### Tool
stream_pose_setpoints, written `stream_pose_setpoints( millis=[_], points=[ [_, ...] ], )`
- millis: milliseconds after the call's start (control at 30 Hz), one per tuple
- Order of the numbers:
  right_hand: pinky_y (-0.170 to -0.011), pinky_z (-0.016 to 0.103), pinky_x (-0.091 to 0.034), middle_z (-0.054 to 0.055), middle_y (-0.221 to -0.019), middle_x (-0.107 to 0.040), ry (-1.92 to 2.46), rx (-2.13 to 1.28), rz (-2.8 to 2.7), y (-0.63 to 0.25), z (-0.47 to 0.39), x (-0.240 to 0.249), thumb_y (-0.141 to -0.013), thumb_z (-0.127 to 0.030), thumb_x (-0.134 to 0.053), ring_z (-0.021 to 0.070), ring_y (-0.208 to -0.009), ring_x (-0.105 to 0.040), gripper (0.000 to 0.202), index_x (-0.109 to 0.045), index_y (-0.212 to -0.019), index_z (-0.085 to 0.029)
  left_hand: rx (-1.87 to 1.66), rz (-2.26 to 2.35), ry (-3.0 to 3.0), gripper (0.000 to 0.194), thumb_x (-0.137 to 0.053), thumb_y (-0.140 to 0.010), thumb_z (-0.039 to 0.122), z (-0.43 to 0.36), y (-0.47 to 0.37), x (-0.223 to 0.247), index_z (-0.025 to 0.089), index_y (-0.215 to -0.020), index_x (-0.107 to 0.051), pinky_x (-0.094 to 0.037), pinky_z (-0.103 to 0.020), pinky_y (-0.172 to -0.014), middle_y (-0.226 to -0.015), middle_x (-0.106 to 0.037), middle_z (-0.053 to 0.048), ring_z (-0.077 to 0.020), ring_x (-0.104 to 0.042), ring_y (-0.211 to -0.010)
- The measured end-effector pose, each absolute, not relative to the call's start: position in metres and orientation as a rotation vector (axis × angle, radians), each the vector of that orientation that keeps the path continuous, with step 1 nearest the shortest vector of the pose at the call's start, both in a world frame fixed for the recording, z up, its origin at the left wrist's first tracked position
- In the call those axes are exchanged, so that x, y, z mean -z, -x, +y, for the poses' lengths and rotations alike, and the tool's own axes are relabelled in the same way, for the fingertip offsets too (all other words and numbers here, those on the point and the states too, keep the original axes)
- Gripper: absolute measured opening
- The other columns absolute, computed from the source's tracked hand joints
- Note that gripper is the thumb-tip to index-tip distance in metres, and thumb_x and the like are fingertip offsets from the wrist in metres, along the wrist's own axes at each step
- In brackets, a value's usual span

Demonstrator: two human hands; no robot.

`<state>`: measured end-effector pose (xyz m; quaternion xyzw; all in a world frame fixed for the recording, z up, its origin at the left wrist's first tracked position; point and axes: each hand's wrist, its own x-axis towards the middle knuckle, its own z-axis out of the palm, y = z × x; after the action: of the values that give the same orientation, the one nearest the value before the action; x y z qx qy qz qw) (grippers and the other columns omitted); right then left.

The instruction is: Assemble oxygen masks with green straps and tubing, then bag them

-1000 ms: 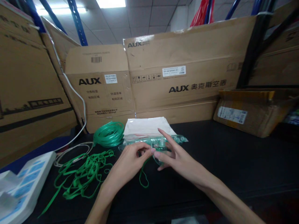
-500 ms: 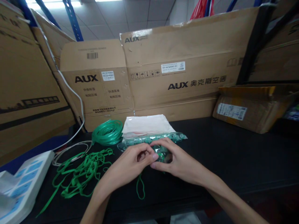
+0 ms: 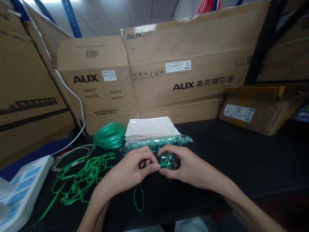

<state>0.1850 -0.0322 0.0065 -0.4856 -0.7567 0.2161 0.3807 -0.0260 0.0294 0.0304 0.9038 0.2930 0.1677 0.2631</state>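
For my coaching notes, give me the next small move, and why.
Perhaps draw the left hand gently away while the right hand steadies the clear green piece: the left seems to pinch green strap at its edge, and a thin green loop hangs below.

Right fingers [image 3: 170,148] now around clear piece [image 3: 167,157]

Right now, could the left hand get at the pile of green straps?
Probably yes: the straps lie just left of the left hand, nothing visible between, though it seems busy pinching a green band.
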Motion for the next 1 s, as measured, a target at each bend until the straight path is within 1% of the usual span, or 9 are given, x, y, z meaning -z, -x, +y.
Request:
stream_pose_setpoints(
  millis=[167, 300, 400, 500, 633, 700, 867, 1000],
  points=[
    [-0.080, 0.029, -0.046, 0.000, -0.097, -0.070, 1.328, -0.497, -1.910, -0.197, -0.030, -0.009, -0.078, -0.023, -0.073, 0.0171, -0.083, -0.062, 0.031, -0.067, -0.108, -0.022, -0.427, 0.867, -2.461, 0.030, -0.057, -0.096, 0.047, 0.034, 0.036, -0.033, 0.021, -0.086, -0.069, -0.037, -0.027, -0.071, -0.082, -0.053, 0.002, -0.0144, -0.051, -0.076],
    [-0.086, 0.030, -0.046, 0.001, -0.103, -0.070, 1.350, -0.483, -1.919, -0.198, -0.030, -0.009, -0.079, -0.024, -0.073, 0.0191, -0.091, -0.063, 0.031, -0.067, -0.110, -0.022, -0.417, 0.898, -2.466, 0.031, -0.057, -0.096, 0.048, 0.032, 0.037, -0.035, 0.022, -0.086, -0.069, -0.037, -0.027, -0.070, -0.081, -0.054, 0.002, -0.0145, -0.051, -0.075],
    [-0.091, 0.031, -0.045, 0.001, -0.112, -0.070, 1.325, -0.463, -1.968, -0.194, -0.031, -0.005, -0.081, -0.025, -0.073, 0.0197, -0.099, -0.063, 0.035, -0.066, -0.115, -0.024, -0.453, 0.909, -2.478, 0.028, -0.056, -0.097, 0.048, 0.026, 0.031, -0.034, 0.025, -0.092, -0.072, -0.038, -0.027, -0.071, -0.083, -0.055, 0.002, -0.0142, -0.052, -0.076],
    [-0.092, 0.029, -0.045, 0.001, -0.114, -0.070, 1.257, -0.444, -2.017, -0.189, -0.032, -0.002, -0.084, -0.026, -0.073, 0.0186, -0.102, -0.064, 0.034, -0.065, -0.116, -0.024, -0.477, 0.883, -2.482, 0.026, -0.059, -0.096, 0.050, 0.022, 0.023, -0.031, 0.028, -0.098, -0.073, -0.038, -0.026, -0.071, -0.085, -0.056, 0.003, -0.0139, -0.053, -0.077],
    [-0.092, 0.027, -0.045, 0.000, -0.111, -0.070, 1.175, -0.454, -2.062, -0.187, -0.034, -0.003, -0.084, -0.025, -0.074, 0.0170, -0.103, -0.064, 0.031, -0.066, -0.114, -0.024, -0.476, 0.831, -2.496, 0.019, -0.062, -0.096, 0.041, 0.022, 0.019, -0.027, 0.026, -0.092, -0.073, -0.037, -0.025, -0.072, -0.085, -0.056, 0.003, -0.0130, -0.054, -0.079],
    [-0.094, 0.027, -0.045, 0.000, -0.113, -0.070, 1.174, -0.451, -2.072, -0.188, -0.035, -0.005, -0.084, -0.025, -0.074, 0.0170, -0.105, -0.064, 0.032, -0.066, -0.115, -0.024, -0.477, 0.816, -2.508, 0.019, -0.061, -0.097, 0.037, 0.022, 0.019, -0.027, 0.025, -0.089, -0.072, -0.037, -0.025, -0.071, -0.085, -0.057, 0.003, -0.0126, -0.054, -0.078],
    [-0.103, 0.030, -0.044, 0.000, -0.123, -0.069, 1.220, -0.402, -2.082, -0.192, -0.038, -0.003, -0.081, -0.019, -0.072, 0.0192, -0.117, -0.062, 0.040, -0.065, -0.120, -0.026, -0.466, 0.777, -2.530, 0.022, -0.058, -0.099, 0.038, 0.021, 0.020, -0.029, 0.023, -0.087, -0.070, -0.037, -0.024, -0.071, -0.083, -0.056, 0.004, -0.0121, -0.053, -0.077],
    [-0.107, 0.035, -0.043, 0.003, -0.127, -0.068, 1.291, -0.302, -2.076, -0.202, -0.032, 0.003, -0.079, -0.015, -0.068, 0.0215, -0.121, -0.060, 0.041, -0.064, -0.120, -0.023, -0.427, 0.838, -2.546, 0.021, -0.060, -0.097, 0.039, 0.023, 0.025, -0.031, 0.024, -0.086, -0.070, -0.037, -0.025, -0.071, -0.081, -0.056, 0.004, -0.0128, -0.053, -0.076]
  ],
)
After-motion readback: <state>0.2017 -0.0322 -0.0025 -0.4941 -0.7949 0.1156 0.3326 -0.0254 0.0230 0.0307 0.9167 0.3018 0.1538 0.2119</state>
